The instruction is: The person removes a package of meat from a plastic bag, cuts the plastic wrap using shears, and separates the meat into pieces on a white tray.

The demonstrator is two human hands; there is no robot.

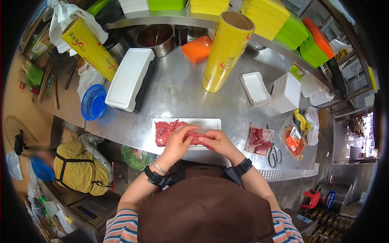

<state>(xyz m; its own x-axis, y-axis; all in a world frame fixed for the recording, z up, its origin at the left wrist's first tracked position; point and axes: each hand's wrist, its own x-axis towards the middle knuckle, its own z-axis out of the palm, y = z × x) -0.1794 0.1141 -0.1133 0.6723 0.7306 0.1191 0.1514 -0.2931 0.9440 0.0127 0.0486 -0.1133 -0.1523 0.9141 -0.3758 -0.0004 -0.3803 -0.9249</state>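
Both of my hands are over a white tray [212, 122], with a piece of red raw meat [196, 139] stretched between them. My left hand [177, 141] has its thumb and fingers closed on the meat's left end. At its right end, my right hand [220, 142] pinches the same piece. More raw meat slices [163, 131] lie in the left part of the tray. To the right, a clear pack of red meat [258, 139] rests on the steel table [178, 97], beside a pair of scissors [274, 157].
Two yellow film rolls [227, 52] [89, 48], a white-lidded box [130, 79], a blue basket [93, 103] and an orange container [197, 49] stand behind. At right are a white dish [256, 89], white containers [286, 92] and a packaged food bag [293, 139]. Another person [81, 166] is at left.
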